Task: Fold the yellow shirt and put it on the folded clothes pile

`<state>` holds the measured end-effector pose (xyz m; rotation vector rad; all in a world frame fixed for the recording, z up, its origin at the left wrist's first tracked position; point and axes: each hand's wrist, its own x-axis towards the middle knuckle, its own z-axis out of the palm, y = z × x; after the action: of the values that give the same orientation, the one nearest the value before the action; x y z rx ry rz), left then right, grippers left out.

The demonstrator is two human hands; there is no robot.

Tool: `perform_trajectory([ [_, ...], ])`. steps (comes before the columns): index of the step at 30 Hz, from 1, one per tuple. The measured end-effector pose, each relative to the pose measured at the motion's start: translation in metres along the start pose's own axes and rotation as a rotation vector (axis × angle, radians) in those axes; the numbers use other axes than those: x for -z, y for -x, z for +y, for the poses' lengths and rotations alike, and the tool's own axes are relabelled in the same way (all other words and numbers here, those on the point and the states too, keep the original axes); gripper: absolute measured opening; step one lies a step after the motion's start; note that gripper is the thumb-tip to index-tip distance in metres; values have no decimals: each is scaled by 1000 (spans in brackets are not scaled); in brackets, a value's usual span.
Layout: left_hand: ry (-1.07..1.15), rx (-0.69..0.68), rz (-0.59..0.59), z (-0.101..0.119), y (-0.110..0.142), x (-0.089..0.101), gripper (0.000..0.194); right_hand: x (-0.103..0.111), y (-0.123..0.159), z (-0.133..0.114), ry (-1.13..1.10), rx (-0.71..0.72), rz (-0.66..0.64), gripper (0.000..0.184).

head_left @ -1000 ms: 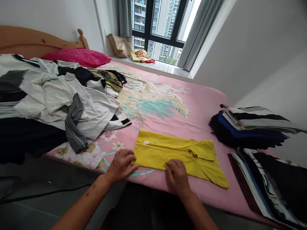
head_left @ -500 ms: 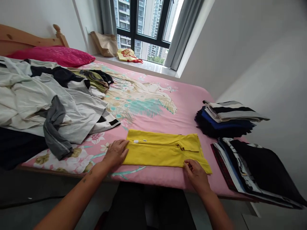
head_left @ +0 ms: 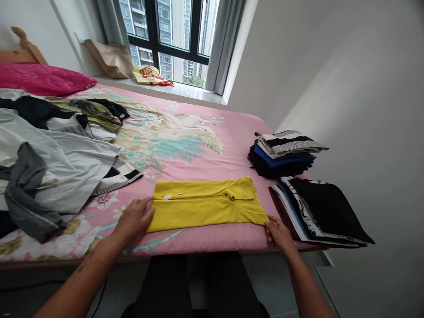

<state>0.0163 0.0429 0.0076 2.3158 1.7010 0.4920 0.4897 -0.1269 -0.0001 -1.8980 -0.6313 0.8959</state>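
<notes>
A yellow T-shirt (head_left: 198, 210) lies on the bed as a long flat strip, its sides folded in to the middle. A short sleeve shows at its right end, and small white labels near its left end. My left hand (head_left: 134, 218) is at the left edge, thumb and fingers closed on the cloth there. At the near right corner, my right hand (head_left: 280, 232) pinches the hem between thumb and fingers. Its other fingers curl under and are partly hidden.
Loose clothes (head_left: 66, 154) lie heaped on the left, with a grey garment (head_left: 26, 194) on top. Folded clothes (head_left: 327, 207) and a second stack (head_left: 285, 154) stand at the right. The pink bedsheet (head_left: 232, 132) is beneath. A paper bag (head_left: 112, 59) stands on the windowsill.
My right hand has moved from the shirt's near edge to its near right corner and pulled it straighter. My left hand stays at the left end. The view has swung right.
</notes>
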Motion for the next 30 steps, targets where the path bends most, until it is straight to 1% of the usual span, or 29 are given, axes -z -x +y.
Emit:
perform_trajectory([
  [5,-105,7,-66,15,-17,6,40,6,-9,-3,-66,-36,-155,54],
  [8,-158,58,-117,22,-26,14,32,14,-12,-5,9,-106,-284,51],
  [10,-134,101,-174,24,-31,20,26,18,-13,-8,83,-141,-342,48],
  [13,-20,148,-247,27,-34,27,13,21,-13,-16,167,-161,-379,42],
  [15,116,170,-246,29,-32,29,9,21,-14,-20,205,-169,-388,37],
  [17,332,236,-231,29,-28,29,15,21,-16,-22,227,-176,-395,35],
  [19,549,331,-277,27,-23,28,28,20,-17,-23,234,-187,-403,35],
  [21,650,402,-410,23,-18,28,40,20,-19,-22,235,-193,-409,36],
  [23,684,439,-546,19,-12,29,45,20,-20,-22,245,-195,-414,36],
  [24,705,453,-588,17,-8,29,46,20,-21,-23,253,-196,-415,36],
  [25,737,464,-612,15,-5,30,46,21,-21,-23,260,-197,-413,35],
  [28,888,490,-602,15,5,29,47,20,-21,-28,284,-207,-400,34],
  [30,958,523,-617,17,11,28,48,18,-21,-32,305,-211,-398,33],
])
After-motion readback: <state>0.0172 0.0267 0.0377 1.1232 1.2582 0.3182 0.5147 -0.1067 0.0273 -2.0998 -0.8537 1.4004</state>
